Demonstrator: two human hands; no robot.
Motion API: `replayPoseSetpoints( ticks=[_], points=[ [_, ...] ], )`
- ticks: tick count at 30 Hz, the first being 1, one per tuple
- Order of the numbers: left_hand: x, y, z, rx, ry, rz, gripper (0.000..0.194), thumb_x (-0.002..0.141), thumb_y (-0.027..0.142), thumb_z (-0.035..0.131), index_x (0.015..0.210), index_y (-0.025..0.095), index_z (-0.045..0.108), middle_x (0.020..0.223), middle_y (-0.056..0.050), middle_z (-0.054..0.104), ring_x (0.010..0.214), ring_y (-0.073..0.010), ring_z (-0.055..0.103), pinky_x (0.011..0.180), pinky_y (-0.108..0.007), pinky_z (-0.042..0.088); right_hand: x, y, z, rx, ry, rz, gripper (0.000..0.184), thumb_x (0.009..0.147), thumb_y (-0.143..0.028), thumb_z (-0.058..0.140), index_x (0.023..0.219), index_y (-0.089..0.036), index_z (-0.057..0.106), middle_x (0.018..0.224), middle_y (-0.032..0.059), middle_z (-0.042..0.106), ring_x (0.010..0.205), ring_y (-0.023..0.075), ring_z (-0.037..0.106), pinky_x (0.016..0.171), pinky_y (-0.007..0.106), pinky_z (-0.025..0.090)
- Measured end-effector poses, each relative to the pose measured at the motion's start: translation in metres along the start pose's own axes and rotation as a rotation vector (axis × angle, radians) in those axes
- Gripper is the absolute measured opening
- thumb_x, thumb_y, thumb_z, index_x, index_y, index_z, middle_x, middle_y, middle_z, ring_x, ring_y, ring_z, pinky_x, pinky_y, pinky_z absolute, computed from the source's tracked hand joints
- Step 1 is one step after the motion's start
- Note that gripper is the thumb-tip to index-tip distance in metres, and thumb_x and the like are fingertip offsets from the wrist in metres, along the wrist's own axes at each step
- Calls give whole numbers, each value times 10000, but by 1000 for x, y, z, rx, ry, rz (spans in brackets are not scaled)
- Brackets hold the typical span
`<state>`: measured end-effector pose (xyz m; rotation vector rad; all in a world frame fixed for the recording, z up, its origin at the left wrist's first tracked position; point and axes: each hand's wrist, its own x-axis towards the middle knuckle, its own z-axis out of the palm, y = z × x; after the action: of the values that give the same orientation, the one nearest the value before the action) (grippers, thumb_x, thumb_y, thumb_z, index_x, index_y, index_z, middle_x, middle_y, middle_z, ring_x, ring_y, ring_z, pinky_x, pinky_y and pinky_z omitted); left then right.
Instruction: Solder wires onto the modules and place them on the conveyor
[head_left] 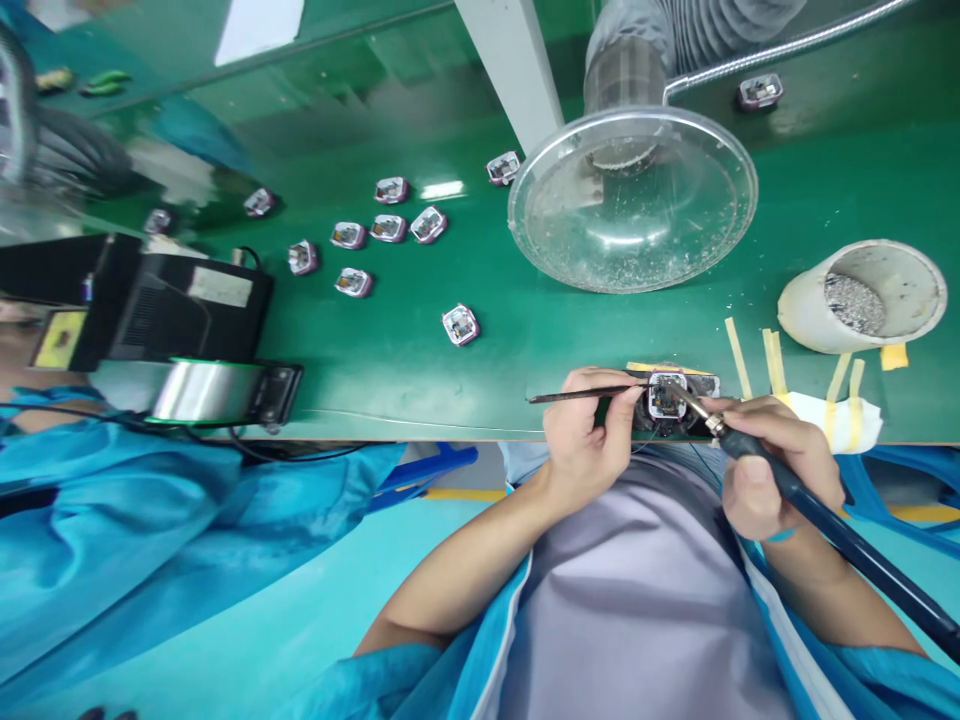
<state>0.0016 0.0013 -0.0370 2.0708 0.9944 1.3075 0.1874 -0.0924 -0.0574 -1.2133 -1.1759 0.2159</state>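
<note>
The person's left hand (581,435) has its fingers (619,410) closed in a pinch on a thin dark rod (577,394), whose inner end reaches toward a small square electronic module (666,395). That module sits in a black holder (711,386) just past the fingertips, between the two hands. The right hand (780,470) has its fingers (757,425) wrapped around a soldering iron (825,520), the metal tip right at the module's edge. Beyond the fingers, a clear round fume hood (630,200) hangs over the green bench (525,330), with more modules (459,324) scattered on it. To the right of the fingers are a white cup of grey scraps (859,300) and yellow tape strips (739,355). Well left of them lies a solder spool (202,392), beside a co-worker's blue sleeve (112,520).
</note>
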Motion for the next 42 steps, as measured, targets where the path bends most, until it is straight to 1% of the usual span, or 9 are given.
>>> replayPoseSetpoints(
  ticks=[7,13,18,22,25,28,32,37,42],
  points=[
    [2,-4,-12,-25,-28,2,108,1183,247,709,1280,254,756,1145,-56,862,1066,-203,854,960,-346,695,-4,-1,-2,-72,43,59,403,1115,-456,775,1447,-228,778,919,45,786,793,273,825,716,440,746],
    [24,-56,-60,351,0,84,183,1126,301,770,1302,271,810,1279,-89,839,1234,-277,794,1165,-487,611,-4,-1,7,-89,102,94,431,1144,-438,770,1522,-236,731,937,35,816,827,256,858,778,433,790],
    [36,-84,-81,519,-18,6,259,1153,269,611,1274,229,837,1330,-152,801,1317,-324,732,1243,-570,534,-3,-1,5,-66,81,90,435,1146,-345,772,1565,-234,726,1139,87,859,897,248,870,877,435,798],
    [35,-55,-56,401,-40,73,252,1194,312,607,1314,223,810,1328,-140,816,1314,-293,754,1220,-530,562,-4,-1,4,-48,74,109,433,1149,-343,766,1567,-237,725,1185,90,857,918,245,875,909,427,794],
    [31,-21,-25,309,-262,94,272,1180,407,701,1371,230,781,1443,-159,814,1407,-326,753,1210,-553,584,-5,0,2,-62,80,142,420,1146,-367,772,1541,-228,739,1151,86,856,932,257,879,931,447,796],
    [30,3,-2,189,-431,114,201,1172,365,729,1317,233,778,1432,-161,836,1427,-349,772,1186,-572,608,-5,2,-1,-60,104,141,424,1139,-369,784,1533,-218,742,1078,71,854,897,265,877,942,481,797],
    [36,6,-12,63,-371,117,83,1168,263,733,1223,275,794,1275,-95,889,1313,-293,838,1154,-517,635,-4,5,0,-20,93,159,428,1137,-388,777,1534,-233,738,992,45,827,871,271,869,929,520,798],
    [66,-45,-69,265,-141,71,99,1153,325,753,1167,263,829,1172,-82,894,1200,-278,858,1113,-475,635,-3,5,6,-72,148,167,436,1120,-479,776,1464,-210,770,882,28,782,781,270,843,853,506,793],
    [136,-124,-109,506,-17,-84,138,1142,289,724,1109,210,833,1188,-113,879,1202,-296,812,1154,-475,576,-7,24,-8,-179,91,173,453,1120,-490,760,1439,-169,780,890,89,826,869,336,883,800,472,776]
  ],
)
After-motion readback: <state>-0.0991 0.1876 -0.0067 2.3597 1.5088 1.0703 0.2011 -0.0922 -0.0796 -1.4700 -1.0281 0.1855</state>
